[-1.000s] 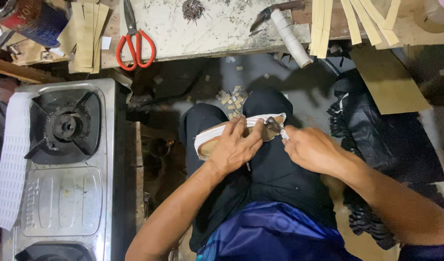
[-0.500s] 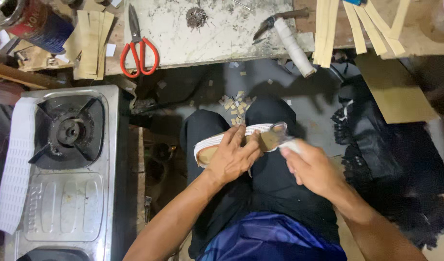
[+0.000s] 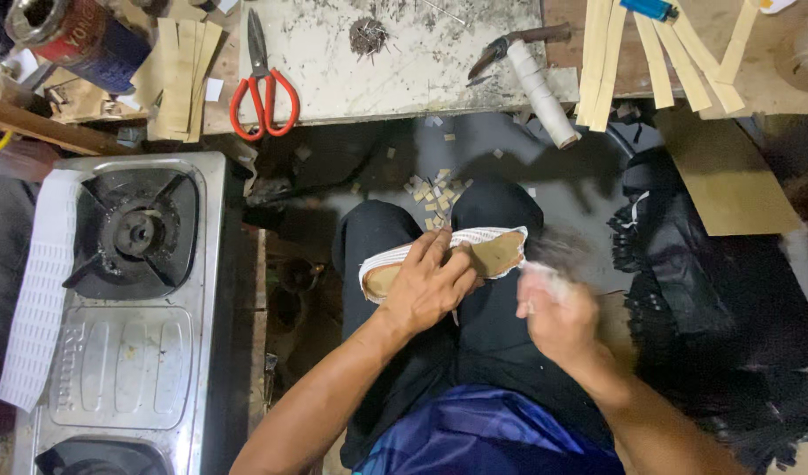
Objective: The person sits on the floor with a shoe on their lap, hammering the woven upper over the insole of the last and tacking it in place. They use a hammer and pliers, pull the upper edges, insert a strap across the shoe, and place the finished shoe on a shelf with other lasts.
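Left hand (image 3: 432,288) clamps shoe sole (image 3: 474,255) on lap, fingers curled over its white-edged rim. Right hand (image 3: 558,315) just beside sole's toe end, motion-blurred (finger state unreadable, any tool hidden). Gas stove (image 3: 123,299) well left of sole, open dark floor between.

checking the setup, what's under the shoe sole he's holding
The shoe sole rests across a dark-trousered knee, left hand covering its middle. What lies beneath the hand is hidden.

Light falls brightest on the pale slab (image 3: 391,57); below it the floor sinks into shadow. The right hand (image 3: 558,312) is smeared by motion blur (fingers indistinct), elsewhere sharp.
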### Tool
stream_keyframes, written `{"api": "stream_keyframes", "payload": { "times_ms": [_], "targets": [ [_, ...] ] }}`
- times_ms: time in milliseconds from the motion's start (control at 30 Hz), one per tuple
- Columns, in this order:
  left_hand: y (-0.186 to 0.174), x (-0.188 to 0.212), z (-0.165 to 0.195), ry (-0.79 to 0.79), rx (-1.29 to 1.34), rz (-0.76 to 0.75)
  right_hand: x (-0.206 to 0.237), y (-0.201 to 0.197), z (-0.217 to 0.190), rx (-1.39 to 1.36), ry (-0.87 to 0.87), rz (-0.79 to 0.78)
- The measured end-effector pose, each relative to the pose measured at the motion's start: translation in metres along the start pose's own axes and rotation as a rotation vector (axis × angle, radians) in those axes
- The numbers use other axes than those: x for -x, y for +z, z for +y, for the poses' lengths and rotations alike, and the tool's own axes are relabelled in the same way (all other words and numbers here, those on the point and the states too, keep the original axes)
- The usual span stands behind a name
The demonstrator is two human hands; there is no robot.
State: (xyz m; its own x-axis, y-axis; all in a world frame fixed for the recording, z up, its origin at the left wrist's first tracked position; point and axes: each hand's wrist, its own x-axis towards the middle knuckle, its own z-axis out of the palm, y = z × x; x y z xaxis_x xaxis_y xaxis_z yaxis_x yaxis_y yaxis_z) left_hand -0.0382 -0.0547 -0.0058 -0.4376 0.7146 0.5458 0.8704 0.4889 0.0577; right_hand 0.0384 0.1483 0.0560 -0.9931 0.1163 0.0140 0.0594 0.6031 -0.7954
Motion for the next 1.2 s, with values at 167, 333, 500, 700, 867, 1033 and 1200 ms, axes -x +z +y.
{"api": "stream_keyframes", "payload": {
  "times_ms": [167,333,500,700,867,1033,1200],
  "targets": [
    [-0.013,-0.017,0.007,-0.170,0.062,-0.186,0.001,0.015,0.042,-0.162,0.431,-0.262],
    [-0.009,-0.062,0.032,-0.322,0.037,-0.284,0.022,0.011,0.059,-0.422,0.286,-0.018],
    [-0.031,-0.079,0.012,-0.468,0.346,-0.147,0.026,0.003,0.045,-0.437,0.316,0.003],
    [-0.075,-0.003,-0.022,-0.937,0.878,0.409,0.026,0.031,0.043,-0.697,0.488,-0.122],
    [-0.060,0.047,-0.024,-0.946,0.663,0.273,0.023,0.075,0.040,-0.470,0.469,-0.426],
    [-0.042,0.091,-0.019,-1.014,0.715,0.165,0.024,0.107,0.026,-0.407,0.286,-0.544],
    [-0.026,0.106,-0.017,-0.956,0.675,0.235,0.017,0.125,0.012,-0.359,0.209,-0.524]
  ]
}}
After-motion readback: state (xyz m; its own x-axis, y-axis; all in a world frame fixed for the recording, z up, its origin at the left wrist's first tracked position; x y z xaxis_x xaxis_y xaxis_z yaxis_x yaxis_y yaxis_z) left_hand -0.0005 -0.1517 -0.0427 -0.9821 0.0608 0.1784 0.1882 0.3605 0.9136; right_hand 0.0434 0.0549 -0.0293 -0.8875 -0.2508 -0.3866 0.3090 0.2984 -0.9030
